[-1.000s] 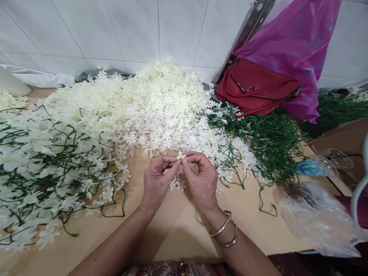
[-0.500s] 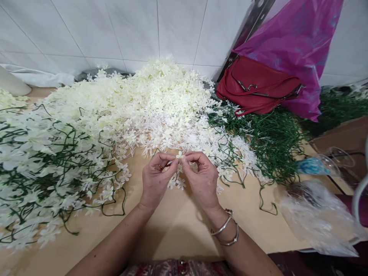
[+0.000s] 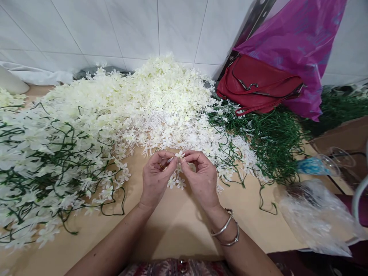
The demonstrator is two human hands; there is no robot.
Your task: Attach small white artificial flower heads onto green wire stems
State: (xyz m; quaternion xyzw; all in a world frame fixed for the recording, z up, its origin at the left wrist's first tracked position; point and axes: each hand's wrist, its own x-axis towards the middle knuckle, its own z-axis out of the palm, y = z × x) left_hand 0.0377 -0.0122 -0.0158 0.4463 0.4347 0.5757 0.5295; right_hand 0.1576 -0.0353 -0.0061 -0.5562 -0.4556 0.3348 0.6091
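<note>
My left hand (image 3: 156, 178) and my right hand (image 3: 201, 177) meet fingertip to fingertip over the wooden table (image 3: 178, 226). Together they pinch a small white artificial flower (image 3: 180, 155) with a thin stem piece between thumb and fingers. A few loose white flowers (image 3: 176, 182) lie on the table just under the hands. Directly behind them rises a big heap of loose cream-white blossoms (image 3: 155, 99). Two metal bangles (image 3: 227, 232) circle my right wrist.
Green vines covered in white flowers (image 3: 43, 165) spread over the left side. Bare green stems (image 3: 270, 142) pile up on the right, below a red handbag (image 3: 255, 86) and a purple plastic bag (image 3: 299, 42). Clear plastic bags (image 3: 316, 214) lie at the right edge. A tiled wall stands behind.
The hands stay pinched on the flower with only tiny finger shifts. The view has tilted slightly, so the scene sits a little higher.
</note>
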